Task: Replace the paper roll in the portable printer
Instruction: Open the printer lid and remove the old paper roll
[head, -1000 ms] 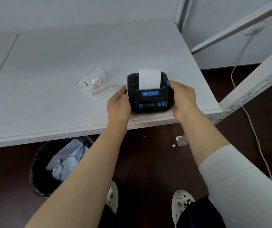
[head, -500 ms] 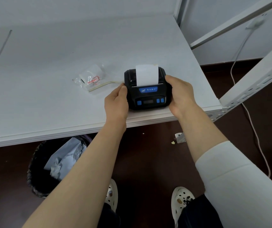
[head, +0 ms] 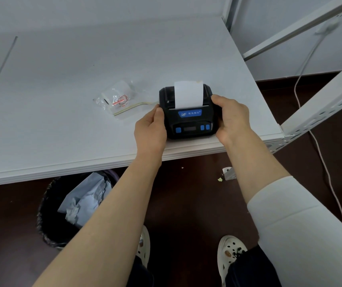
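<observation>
A small black portable printer (head: 188, 119) with blue buttons sits near the front right edge of the white table (head: 62, 79). Its lid is closed. A strip of white paper (head: 188, 94) sticks up out of its slot. My left hand (head: 150, 129) presses against the printer's left side. My right hand (head: 231, 119) wraps around its right side. Both hands grip the printer between them.
A crumpled clear plastic wrapper (head: 117, 98) with a red mark lies left of the printer. Under the table stands a black bin (head: 50, 214) holding crumpled paper. White shelf rails (head: 319, 104) rise on the right, with a thin cable (head: 321, 162) hanging to the floor.
Both hands stayed on the printer's sides. My right hand slid forward a little along the right side. The printer itself has hardly moved.
</observation>
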{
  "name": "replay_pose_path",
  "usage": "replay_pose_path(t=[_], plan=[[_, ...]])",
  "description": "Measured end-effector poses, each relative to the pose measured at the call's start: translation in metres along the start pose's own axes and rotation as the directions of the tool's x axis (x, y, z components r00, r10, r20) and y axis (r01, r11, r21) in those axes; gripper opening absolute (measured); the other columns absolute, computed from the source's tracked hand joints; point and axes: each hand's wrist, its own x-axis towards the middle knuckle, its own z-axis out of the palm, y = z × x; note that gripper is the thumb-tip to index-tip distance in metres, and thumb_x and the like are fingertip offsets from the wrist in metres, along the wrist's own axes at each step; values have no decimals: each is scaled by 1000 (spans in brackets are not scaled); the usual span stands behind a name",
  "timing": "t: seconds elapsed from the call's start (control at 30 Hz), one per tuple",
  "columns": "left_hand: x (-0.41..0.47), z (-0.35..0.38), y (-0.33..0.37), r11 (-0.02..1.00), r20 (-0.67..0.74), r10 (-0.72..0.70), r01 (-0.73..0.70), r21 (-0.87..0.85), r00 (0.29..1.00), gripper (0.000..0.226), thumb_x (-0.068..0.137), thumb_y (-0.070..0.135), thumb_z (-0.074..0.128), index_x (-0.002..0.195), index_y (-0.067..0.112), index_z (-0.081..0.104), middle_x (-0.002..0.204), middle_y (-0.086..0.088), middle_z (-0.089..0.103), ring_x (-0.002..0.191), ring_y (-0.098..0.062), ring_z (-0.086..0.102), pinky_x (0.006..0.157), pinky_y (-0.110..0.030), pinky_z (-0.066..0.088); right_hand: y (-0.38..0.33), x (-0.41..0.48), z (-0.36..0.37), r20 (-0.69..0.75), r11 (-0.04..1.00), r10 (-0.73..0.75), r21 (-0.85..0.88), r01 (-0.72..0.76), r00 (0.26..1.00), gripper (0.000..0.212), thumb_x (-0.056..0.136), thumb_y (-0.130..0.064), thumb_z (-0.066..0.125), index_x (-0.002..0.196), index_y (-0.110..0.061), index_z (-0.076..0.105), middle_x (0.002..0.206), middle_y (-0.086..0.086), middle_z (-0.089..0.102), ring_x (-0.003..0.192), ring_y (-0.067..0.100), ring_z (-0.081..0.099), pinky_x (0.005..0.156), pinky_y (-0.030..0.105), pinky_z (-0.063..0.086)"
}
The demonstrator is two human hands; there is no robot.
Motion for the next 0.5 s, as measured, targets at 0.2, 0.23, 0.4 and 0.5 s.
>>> replay_pose_path(t=[0.2,0.23,0.4,0.5], plan=[[-3,1,3,1000,-9,8,-8,20,1000,31,96,20,43,116,17,66,86,18,64,99,-9,61,93,-24,46,-3,0,1,-18,1000,5,-15,-5,1000,8,78,-2,62,73,-7,66,79,11,66,73,25,64,70,41,57],[-3,1,3,1000,-9,5,-4,21,1000,31,96,20,43,116,17,66,85,19,64,97,-9,61,91,-23,45,-3,0,2,-22,1000,1,-20,-2,1000,9,78,-1,62,72,-7,65,78,11,65,72,25,64,69,41,57],[-4,1,4,999,-7,6,-5,34,1000,30,96,21,43,112,17,68,86,17,64,93,-7,60,86,-21,44,-4,-1,4,-39,1000,3,-28,-4,999,9,76,1,62,70,-5,64,77,12,64,72,27,63,66,39,57],[-5,1,5,999,-9,6,-6,48,1000,31,96,22,43,114,16,67,91,12,66,95,-8,60,89,-22,45,-5,-2,4,-49,1000,2,-30,-3,999,9,77,0,63,70,-6,64,85,14,64,77,28,62,68,40,57]])
